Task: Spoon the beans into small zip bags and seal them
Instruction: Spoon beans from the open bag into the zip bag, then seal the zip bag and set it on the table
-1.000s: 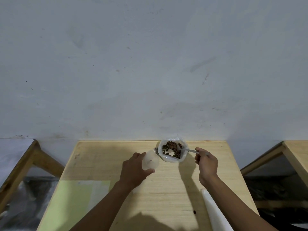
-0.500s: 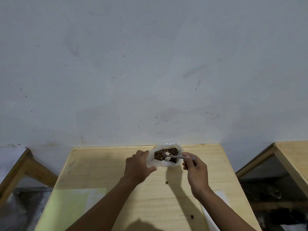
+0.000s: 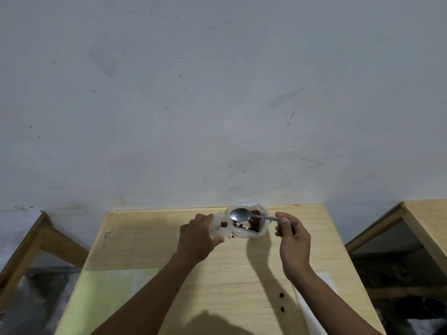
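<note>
On the pale wooden surface (image 3: 242,267), set against a grey-white wall (image 3: 217,93), the person is in the filling step. The left hand (image 3: 197,238) is curled round a small clear plastic zip bag (image 3: 219,227), holding it upright with its mouth open and turned toward the supply; a few dark brown beans (image 3: 224,224) already lie inside it. Just beside it, touching or nearly touching, stands a larger clear plastic bag of beans (image 3: 251,223), its top rolled open. The right hand (image 3: 294,240) pinches the handle of a silver metal spoon (image 3: 239,214) between thumb and fingers, the bowl held above the larger bag, close to the small bag's mouth. The bowl looks empty, so the person seems to be between scoops.

The small bag looks far from full, so the task appears early for this bag, with sealing not yet due. The next move probably calls for dipping the spoon back into the supply, lifting it level, and tipping it well inside the small bag's narrow mouth. A stray bean (image 3: 232,236) beside the bag, and two loose beans (image 3: 281,295) nearer the person, suggest how easily they spill. A light green sheet (image 3: 96,293) and a white sheet (image 3: 312,308) lie at the near edge.
</note>
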